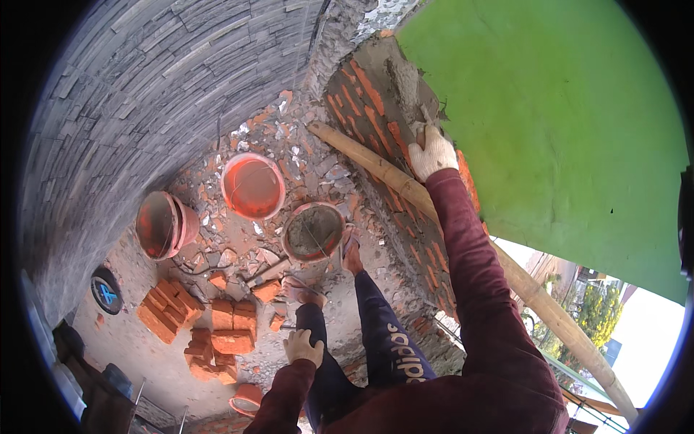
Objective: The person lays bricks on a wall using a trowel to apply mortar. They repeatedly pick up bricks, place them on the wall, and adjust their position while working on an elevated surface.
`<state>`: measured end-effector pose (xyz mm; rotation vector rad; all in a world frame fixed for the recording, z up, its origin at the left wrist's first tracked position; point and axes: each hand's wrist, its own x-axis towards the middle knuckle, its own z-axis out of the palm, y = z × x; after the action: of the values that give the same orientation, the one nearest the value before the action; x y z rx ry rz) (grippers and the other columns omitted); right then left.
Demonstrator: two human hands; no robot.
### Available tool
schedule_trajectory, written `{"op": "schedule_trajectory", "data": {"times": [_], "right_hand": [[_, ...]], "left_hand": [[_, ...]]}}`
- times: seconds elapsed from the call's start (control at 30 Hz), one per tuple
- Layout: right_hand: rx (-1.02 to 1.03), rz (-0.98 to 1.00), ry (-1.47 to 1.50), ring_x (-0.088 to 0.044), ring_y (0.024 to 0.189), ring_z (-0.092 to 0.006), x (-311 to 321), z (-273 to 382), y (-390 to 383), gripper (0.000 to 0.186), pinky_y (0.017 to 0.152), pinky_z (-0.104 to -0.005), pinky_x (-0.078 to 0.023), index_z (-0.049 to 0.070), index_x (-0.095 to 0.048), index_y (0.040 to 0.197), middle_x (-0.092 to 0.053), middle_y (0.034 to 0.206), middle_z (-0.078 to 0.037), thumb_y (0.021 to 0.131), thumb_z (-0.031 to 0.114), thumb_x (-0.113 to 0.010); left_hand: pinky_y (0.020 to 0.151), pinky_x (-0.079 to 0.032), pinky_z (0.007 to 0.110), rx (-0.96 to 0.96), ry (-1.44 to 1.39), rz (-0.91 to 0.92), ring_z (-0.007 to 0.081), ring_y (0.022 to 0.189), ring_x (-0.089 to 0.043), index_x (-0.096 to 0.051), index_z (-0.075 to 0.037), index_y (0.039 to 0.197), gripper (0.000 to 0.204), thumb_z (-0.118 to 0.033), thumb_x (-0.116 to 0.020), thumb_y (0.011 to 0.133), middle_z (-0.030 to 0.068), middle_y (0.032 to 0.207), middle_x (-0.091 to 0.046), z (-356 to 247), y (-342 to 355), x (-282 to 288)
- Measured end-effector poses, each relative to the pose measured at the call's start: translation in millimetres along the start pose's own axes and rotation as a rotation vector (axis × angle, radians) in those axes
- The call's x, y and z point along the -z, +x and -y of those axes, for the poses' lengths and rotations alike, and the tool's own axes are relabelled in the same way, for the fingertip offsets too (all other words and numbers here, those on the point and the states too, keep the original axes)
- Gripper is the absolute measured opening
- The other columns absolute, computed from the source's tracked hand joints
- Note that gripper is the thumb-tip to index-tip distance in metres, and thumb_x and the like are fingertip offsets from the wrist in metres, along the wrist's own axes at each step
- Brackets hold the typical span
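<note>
My right hand [433, 153], in a pale knit glove, is closed round what looks like a trowel [426, 113], mostly hidden by the hand and smeared with mortar. It is up against the brick wall [365, 94], where wet grey mortar [406, 83] lies along the top beside a green panel [549, 130]. My left hand [303, 348], gloved too, rests on my left knee with its fingers apart and holds nothing. By my feet stands a bucket of grey mortar [314, 232].
A bamboo pole [383, 170] slants across the brick wall under my right arm. Orange buckets [253, 186] stand on the rubble, with stacked ones [168, 226] at left. Loose bricks [233, 342], a hammer-like tool [266, 274] and a small wheel [107, 291] lie nearby. A grey stone-clad wall [159, 87] bounds the left.
</note>
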<state>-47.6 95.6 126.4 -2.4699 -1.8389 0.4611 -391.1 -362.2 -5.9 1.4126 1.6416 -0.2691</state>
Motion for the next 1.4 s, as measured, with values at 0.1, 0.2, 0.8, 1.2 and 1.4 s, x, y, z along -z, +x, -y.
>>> {"op": "schedule_trajectory", "data": {"times": [0.1, 0.2, 0.8, 1.2, 1.4], "right_hand": [[-0.021, -0.154, -0.103, -0.07, 0.103, -0.0458, -8.1, 12.2, 39.8, 0.043, 0.092, -0.0516, -0.056, -0.007, -0.058, 0.121, -0.071, 0.108, -0.031, 0.088, 0.021, -0.063], [0.0, -0.21, -0.038, -0.07, 0.102, -0.0462, 9.2, 16.3, 19.0, 0.044, 0.094, -0.0489, -0.055, -0.007, -0.059, 0.12, -0.07, 0.107, -0.033, 0.089, 0.023, -0.065], [-0.046, 0.056, 0.044, -0.065, 0.119, -0.041, -92.7, 81.8, 54.4, 0.047, 0.101, -0.047, -0.052, -0.001, -0.06, 0.127, -0.067, 0.126, -0.026, 0.089, 0.024, -0.07], [-0.229, -0.259, 0.729, -0.069, 0.103, -0.0424, -159.6, -7.5, 6.3, 0.042, 0.094, -0.0446, -0.052, -0.002, -0.064, 0.118, -0.07, 0.108, -0.026, 0.089, 0.027, -0.07], [-0.256, -0.175, 0.936, -0.058, 0.066, -0.0132, -126.9, 1.0, -98.0, 0.037, 0.057, -0.0313, -0.051, -0.002, -0.055, 0.125, -0.056, 0.082, -0.004, 0.097, 0.02, -0.066]], "left_hand": [[0.113, -0.034, 0.051, 0.008, -0.033, -0.033, 0.0308, 0.129, -0.052, -0.07, -0.01, 0.124, 0.052, -0.038, -0.068, 0.08, 0.009, 0.134, -0.065, 0.7, -2.8, -2.2], [0.113, -0.035, 0.052, 0.069, -0.107, -0.094, 0.0317, 0.129, -0.052, -0.07, -0.009, 0.122, 0.051, -0.037, -0.069, 0.08, 0.0101, 0.132, -0.065, -0.7, -10.9, -9.0], [0.112, -0.037, 0.05, 0.117, -0.149, -0.086, 0.0331, 0.128, -0.054, -0.071, -0.008, 0.119, 0.047, -0.035, -0.07, 0.081, 0.0123, 0.129, -0.066, -22.9, -20.7, -32.9], [0.109, -0.042, 0.049, 0.042, -0.157, -0.097, 0.0358, 0.123, -0.059, -0.073, -0.006, 0.116, 0.044, -0.032, -0.072, 0.081, 0.0162, 0.127, -0.068, -17.2, -9.5, -33.3], [0.11, -0.04, 0.049, 0.131, -0.137, -0.051, 0.0331, 0.127, -0.055, -0.07, -0.007, 0.12, 0.045, -0.032, -0.07, 0.084, 0.013, 0.13, -0.066, -9.3, -22.8, -39.4]]}}
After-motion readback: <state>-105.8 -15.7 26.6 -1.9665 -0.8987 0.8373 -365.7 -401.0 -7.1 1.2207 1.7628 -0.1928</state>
